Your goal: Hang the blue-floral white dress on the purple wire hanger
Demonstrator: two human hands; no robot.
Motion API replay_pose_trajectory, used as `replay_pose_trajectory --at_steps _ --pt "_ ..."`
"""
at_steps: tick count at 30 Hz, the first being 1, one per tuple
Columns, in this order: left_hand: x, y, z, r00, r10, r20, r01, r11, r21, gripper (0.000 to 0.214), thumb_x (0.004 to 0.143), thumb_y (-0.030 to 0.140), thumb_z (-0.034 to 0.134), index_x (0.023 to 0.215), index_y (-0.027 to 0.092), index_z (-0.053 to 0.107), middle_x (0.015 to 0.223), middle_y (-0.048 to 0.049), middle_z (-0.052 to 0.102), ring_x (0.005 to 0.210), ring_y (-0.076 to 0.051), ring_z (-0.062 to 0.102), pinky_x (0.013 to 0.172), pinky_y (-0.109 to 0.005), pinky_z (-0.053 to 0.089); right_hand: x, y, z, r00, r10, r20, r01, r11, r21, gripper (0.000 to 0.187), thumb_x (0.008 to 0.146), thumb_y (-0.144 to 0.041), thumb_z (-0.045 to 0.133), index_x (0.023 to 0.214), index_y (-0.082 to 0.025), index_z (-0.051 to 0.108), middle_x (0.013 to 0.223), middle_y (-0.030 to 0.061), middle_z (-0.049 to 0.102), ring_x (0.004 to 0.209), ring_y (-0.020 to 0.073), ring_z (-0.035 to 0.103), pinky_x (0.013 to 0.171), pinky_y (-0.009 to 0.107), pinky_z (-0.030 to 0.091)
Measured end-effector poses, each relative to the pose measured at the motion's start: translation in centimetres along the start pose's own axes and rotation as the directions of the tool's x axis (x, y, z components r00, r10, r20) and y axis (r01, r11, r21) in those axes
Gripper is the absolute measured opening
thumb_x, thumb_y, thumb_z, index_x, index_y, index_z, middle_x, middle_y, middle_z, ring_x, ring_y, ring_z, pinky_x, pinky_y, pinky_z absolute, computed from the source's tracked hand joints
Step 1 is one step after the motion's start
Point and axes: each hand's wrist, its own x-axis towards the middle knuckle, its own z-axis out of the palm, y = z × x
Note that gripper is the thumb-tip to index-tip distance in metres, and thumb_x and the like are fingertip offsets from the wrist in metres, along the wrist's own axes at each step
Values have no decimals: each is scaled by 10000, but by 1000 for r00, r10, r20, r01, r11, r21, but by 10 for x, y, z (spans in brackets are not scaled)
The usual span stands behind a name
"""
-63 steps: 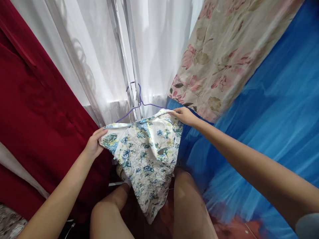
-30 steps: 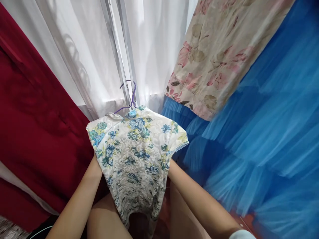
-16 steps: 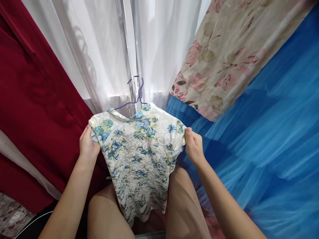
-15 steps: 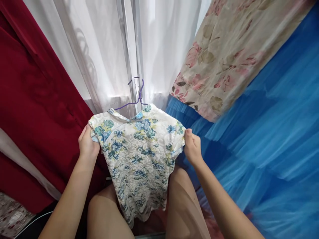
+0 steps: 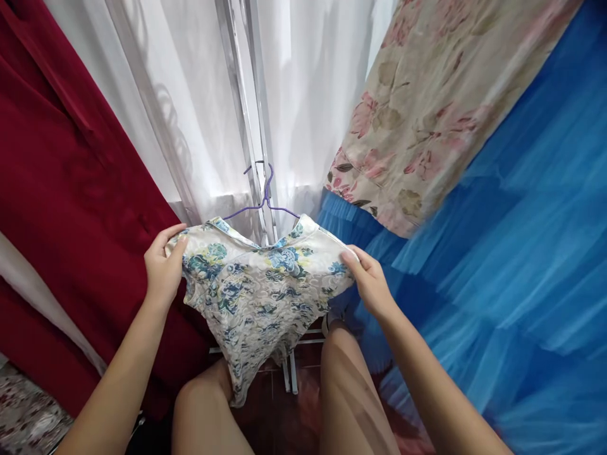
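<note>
A small white dress with blue and yellow flowers [image 5: 258, 291] hangs on a purple wire hanger [image 5: 265, 193] in front of me. My left hand [image 5: 164, 268] grips its left shoulder, fingers curled over the cloth. My right hand [image 5: 370, 281] pinches its right shoulder. The dress is held out nearly flat between the two hands, its hem drooping over my knees. The hanger's hook stands up against a white metal pole [image 5: 251, 126].
A dark red garment [image 5: 66, 189] hangs at the left. White sheer curtains [image 5: 308, 88] fill the back. A beige floral dress [image 5: 427, 101] and a blue tulle skirt [image 5: 512, 240] hang at the right. My bare knees and a reddish floor are below.
Both hands have raised the dress's shoulders, so the dress lies flatter and its hem has lifted. The hanger's hook shows more clearly above the collar.
</note>
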Motion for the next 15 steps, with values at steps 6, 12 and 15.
replay_pose_trajectory --at_steps 6,12,15 --pt "32 27 14 988 132 83 -147 966 213 292 879 299 549 1092 187 714 1028 -47 711 911 -195 642 819 -289 496 27 -41 -9 998 56 -36 -50 988 149 289 815 -472 685 821 -183 678 641 -18 572 517 118 461 488 226 360" --pt "53 53 43 878 294 378 -414 863 291 239 879 351 586 1026 206 705 1033 -46 698 967 -216 617 899 -320 451 -27 -54 -15 936 27 -350 2 997 81 263 823 -444 674 906 -199 723 722 21 597 604 157 513 516 240 397" --pt "12 34 67 861 312 402 -439 855 276 271 940 370 494 901 168 670 919 -82 663 922 -221 590 868 -349 457 -114 -50 -1 955 -61 -289 45 997 -63 337 816 -547 643 983 -266 727 790 54 633 691 230 566 556 288 450"
